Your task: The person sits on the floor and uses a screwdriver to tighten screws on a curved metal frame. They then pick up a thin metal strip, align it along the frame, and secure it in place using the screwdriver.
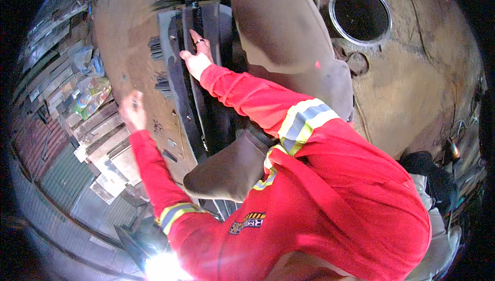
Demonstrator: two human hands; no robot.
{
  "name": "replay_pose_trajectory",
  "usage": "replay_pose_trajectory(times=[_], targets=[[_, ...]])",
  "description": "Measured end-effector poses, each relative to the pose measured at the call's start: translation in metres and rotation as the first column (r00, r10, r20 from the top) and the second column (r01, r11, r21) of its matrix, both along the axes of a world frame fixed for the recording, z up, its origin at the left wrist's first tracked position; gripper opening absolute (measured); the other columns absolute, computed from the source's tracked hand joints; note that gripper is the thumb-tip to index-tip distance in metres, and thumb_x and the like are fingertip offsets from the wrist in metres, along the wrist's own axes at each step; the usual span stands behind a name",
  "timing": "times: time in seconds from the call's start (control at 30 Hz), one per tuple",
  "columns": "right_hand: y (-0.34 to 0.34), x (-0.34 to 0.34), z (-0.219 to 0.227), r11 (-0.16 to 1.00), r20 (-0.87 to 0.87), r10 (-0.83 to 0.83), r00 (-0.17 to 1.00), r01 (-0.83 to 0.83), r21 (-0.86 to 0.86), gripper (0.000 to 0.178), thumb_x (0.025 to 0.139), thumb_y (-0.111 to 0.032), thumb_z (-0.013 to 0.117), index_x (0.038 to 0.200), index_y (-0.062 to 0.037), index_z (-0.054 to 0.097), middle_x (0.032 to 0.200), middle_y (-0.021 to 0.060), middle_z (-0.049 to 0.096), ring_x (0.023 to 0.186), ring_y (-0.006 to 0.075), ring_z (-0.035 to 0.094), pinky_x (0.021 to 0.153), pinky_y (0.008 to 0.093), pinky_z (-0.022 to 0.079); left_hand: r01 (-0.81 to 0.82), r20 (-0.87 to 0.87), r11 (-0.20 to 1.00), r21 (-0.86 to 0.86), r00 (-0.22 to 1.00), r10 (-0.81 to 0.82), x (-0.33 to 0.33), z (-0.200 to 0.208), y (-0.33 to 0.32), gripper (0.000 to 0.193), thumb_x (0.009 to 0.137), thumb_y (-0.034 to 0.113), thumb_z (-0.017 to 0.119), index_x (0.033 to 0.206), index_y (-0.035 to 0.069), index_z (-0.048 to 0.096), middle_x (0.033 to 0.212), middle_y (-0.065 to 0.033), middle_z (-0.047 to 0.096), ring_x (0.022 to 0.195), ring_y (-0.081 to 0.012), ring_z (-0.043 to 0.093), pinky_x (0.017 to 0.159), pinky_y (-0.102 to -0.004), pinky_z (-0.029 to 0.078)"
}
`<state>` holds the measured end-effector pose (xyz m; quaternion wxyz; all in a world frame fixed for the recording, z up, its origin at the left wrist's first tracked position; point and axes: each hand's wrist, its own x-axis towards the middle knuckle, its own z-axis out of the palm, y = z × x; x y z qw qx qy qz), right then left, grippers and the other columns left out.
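Hand, right: yours, spread, thumb angled off, laid on the dark metal piece between your legs. Hand, left: yours, blurred, near the left edge of the brown surface; grip cannot be told. Thin dark strips: beside the metal piece.

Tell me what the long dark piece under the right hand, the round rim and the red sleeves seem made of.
Long dark piece under the right hand: probably metal, dull grey, judging by its straight edges; a coating is possible.
Round rim: likely bare metal, fairly shiny, given its silvery highlights.
Red sleeves: fabric, matte, as they fold in soft creases.
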<state>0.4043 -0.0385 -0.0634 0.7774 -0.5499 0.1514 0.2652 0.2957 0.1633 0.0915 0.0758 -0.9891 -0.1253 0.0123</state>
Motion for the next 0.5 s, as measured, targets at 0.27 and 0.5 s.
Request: replay_pose_trajectory(times=[0.27, 0.5], targets=[[0.023, 0.006, -0.034, 0.995, 0.014, -0.066, 0.998, 0.065, 0.076, 0.061, 0.068, -0.002, 0.067, 0.127, -0.0039, 0.052, 0.089, 0.0081, 0.059, 0.081, 0.0186, 0.058, 0.074, 0.0294, 0.048, -0.596, -0.171, 0.703, -0.388, 0.796, 0.581, -0.171, -0.082, -0.078, 0.025, 0.088, 0.026, 0.067, 0.093, 0.002, 0.067, 0.084, -0.0142, 0.066, 0.078, -0.0218, 0.062, 0.073, -0.0349, 0.048], [-0.004, 0.014, -0.033, 0.954, 0.045, -0.002, 0.999, -0.012, 0.299, 0.046, 0.073, -0.004, 0.064, 0.118, -0.0071, 0.057, 0.081, 0.0043, 0.06, 0.07, 0.0158, 0.054, 0.066, 0.032, 0.046, -0.36, -0.274, 0.917, -0.171, 0.912, 0.306, -0.172, -0.073, -0.109, 0.025, 0.086, 0.032, 0.064, 0.089, 0.008, 0.062, 0.079, -0.0142, 0.061, 0.077, -0.035, 0.06, 0.066, -0.0452, 0.047]])
